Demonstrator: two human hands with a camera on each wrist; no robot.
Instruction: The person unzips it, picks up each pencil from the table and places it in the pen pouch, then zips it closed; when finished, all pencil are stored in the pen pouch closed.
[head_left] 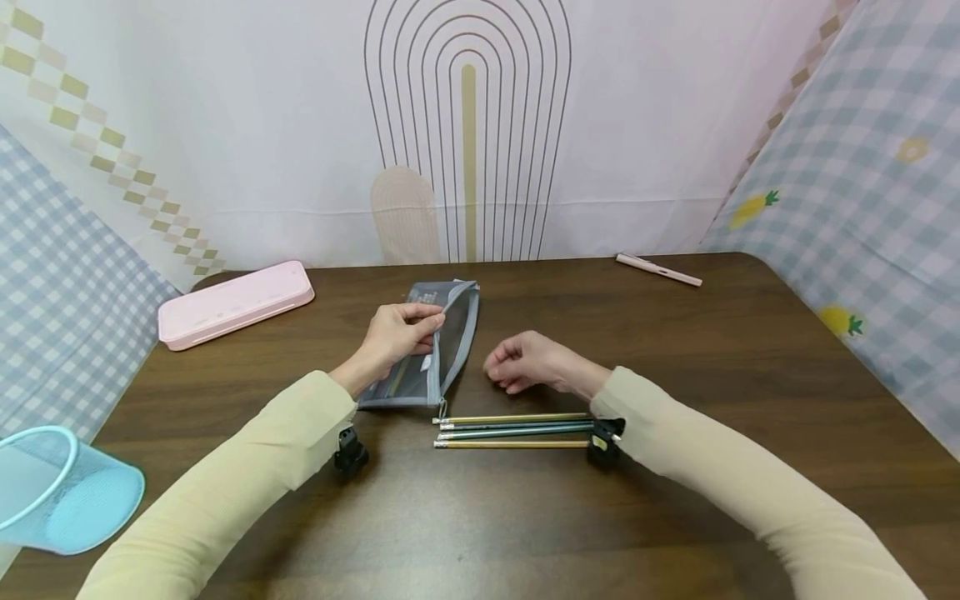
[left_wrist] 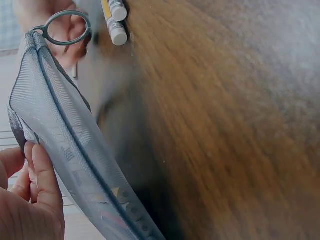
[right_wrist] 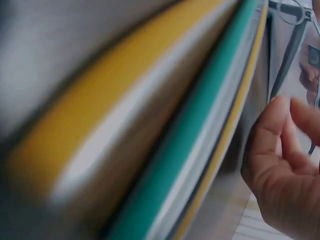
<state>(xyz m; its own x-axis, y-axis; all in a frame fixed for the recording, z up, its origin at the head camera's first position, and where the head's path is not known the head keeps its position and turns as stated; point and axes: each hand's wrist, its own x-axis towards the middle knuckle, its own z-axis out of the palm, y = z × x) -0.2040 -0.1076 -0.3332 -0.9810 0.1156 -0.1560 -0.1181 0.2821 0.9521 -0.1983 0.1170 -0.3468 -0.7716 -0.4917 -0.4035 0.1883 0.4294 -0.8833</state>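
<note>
My left hand (head_left: pixel 401 333) pinches the edge of a grey mesh zip pouch (head_left: pixel 456 342), whose mouth gapes toward the right. Through the mesh, a few colored pencil-like shapes (left_wrist: pixel 120 200) show inside the pouch in the left wrist view. A metal ring (left_wrist: pixel 67 27) hangs at the zip's near end. Just right of the pouch mouth, my right hand (head_left: pixel 531 362) hovers with fingers loosely curled and thumb near the index fingertip, nothing visible between them. Below it, several yellow and green pencils (head_left: pixel 510 433) lie side by side, their eraser ends pointing left; my right wrist covers their other ends.
A pink case (head_left: pixel 236 304) lies at the back left of the brown table (head_left: pixel 480 525). Toward the back right rests a pink pen (head_left: pixel 658 270). On its side at the left edge is a light blue mesh cup (head_left: pixel 82 492). Patterned cloth surrounds the table.
</note>
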